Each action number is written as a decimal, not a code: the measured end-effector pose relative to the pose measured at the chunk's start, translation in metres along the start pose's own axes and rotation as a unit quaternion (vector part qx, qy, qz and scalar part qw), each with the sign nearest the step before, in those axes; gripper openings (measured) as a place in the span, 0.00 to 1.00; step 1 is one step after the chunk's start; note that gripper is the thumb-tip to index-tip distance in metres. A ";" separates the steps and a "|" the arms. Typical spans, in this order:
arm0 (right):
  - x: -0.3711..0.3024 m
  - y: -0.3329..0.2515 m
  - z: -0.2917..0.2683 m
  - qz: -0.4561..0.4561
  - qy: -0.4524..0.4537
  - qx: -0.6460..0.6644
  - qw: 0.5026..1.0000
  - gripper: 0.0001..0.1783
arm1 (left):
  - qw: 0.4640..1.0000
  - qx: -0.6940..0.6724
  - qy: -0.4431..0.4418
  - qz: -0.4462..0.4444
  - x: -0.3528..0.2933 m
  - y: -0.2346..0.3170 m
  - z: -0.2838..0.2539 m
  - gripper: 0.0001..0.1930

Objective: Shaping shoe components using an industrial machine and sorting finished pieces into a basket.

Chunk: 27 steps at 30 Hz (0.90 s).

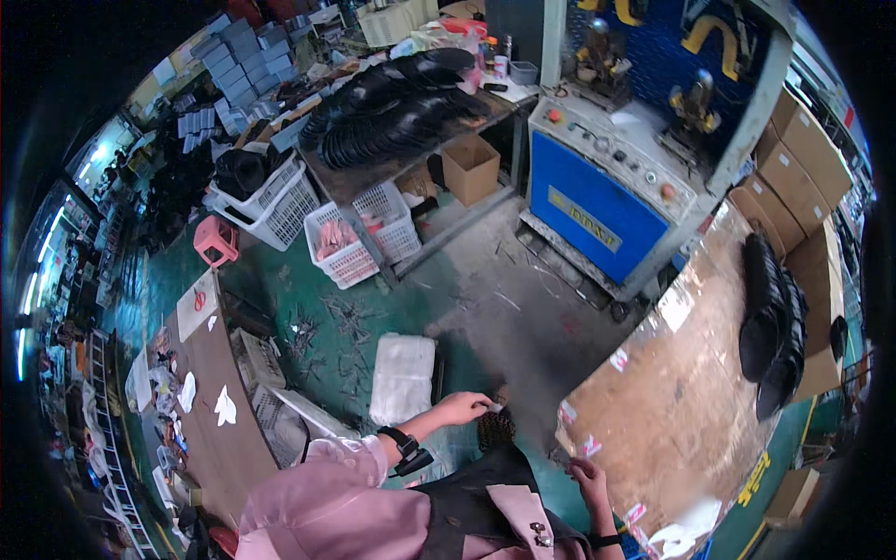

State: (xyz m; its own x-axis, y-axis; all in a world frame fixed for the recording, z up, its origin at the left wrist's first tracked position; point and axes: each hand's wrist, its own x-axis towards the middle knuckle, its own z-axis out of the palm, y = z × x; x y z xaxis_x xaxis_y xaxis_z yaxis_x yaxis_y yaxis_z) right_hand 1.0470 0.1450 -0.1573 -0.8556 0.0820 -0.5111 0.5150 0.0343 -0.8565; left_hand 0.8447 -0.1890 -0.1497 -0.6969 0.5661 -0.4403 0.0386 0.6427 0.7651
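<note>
My left hand (463, 408) reaches out over the floor with its fingers pinched together. Right at its fingertips are a small pale bit and a brown, dark-patterned piece (497, 429) that hangs above my dark apron (495, 476); its kind is not clear. By the near left edge of the brown worktable (691, 373), my right hand (588, 478) has its fingers curled closed. A small greyish thing (560, 456) shows at those fingertips, too blurred to name.
A blue machine (597, 205) stands ahead. Black shoe-shaped pieces (770, 327) lie on the worktable's far right; more (401, 107) cover a back table. A white padded stool (402, 378) stands before me. White crates (359, 238) and a pink stool (216, 242) are further left.
</note>
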 end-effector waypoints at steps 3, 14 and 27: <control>0.060 -0.029 -0.005 0.009 0.027 0.073 0.997 0.13 | 1.000 0.021 0.017 -0.013 0.051 -0.008 -0.062 0.18; 0.346 -0.300 0.065 -0.168 -0.026 0.063 0.983 0.12 | 0.992 0.060 0.107 -0.012 0.173 -0.026 -0.323 0.16; 0.755 -0.683 0.289 -0.407 -0.062 -0.056 0.909 0.12 | 0.804 0.249 0.483 0.242 0.377 0.008 -0.727 0.12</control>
State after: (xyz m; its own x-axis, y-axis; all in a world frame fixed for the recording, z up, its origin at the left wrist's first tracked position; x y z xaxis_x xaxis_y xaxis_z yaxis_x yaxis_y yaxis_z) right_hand 0.0341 -0.1045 0.0216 -0.9514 -0.1290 0.2796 -0.2962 0.1344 -0.9456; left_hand 0.0616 -0.3464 0.0321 -0.7353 0.3019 0.6068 0.5876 0.7301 0.3488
